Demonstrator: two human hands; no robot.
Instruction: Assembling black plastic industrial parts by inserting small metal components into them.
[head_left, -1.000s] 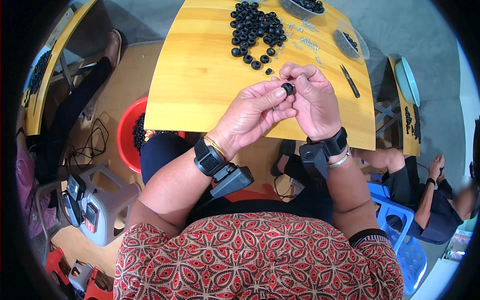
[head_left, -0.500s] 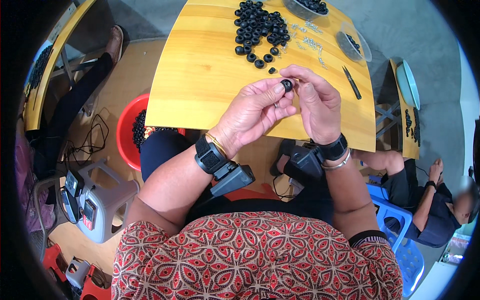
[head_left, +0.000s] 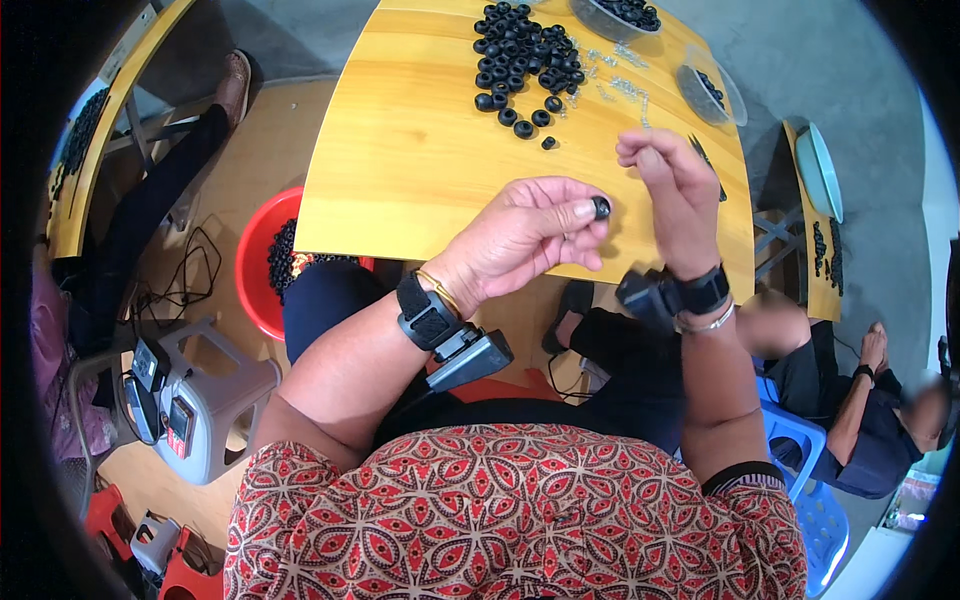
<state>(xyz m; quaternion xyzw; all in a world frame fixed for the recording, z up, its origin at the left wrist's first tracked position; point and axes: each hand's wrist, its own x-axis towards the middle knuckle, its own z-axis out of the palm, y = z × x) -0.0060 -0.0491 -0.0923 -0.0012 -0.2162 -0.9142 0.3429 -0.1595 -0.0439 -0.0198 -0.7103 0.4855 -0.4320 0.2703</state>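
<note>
Between the thumb and fingers of my left hand (head_left: 535, 230) is a small round black knob (head_left: 601, 208), held above the yellow table (head_left: 400, 150). My right hand (head_left: 680, 195) is raised to the right of it, apart from the knob. Its fingers are curled toward the thumb; whether anything small lies between them is hidden. Just beyond that hand lie black tweezers (head_left: 697, 150), partly covered by it. A pile of similar black knobs (head_left: 515, 65) sits at the far middle, with one smaller black piece (head_left: 548, 143) nearer to me. Small shiny metal bits (head_left: 628, 88) are scattered right of the pile.
Two clear plastic bowls of black parts, one (head_left: 615, 25) at the far edge and another (head_left: 712, 95) at the right. A red basin (head_left: 262, 230) of black parts stands on the floor, left. Grey stool (head_left: 215, 420) at left; a seated person (head_left: 860, 420) at right.
My right hand has moved away from the knob, to the right, and its fingers have curled. My left hand has shifted slightly right and down, still holding the knob.
</note>
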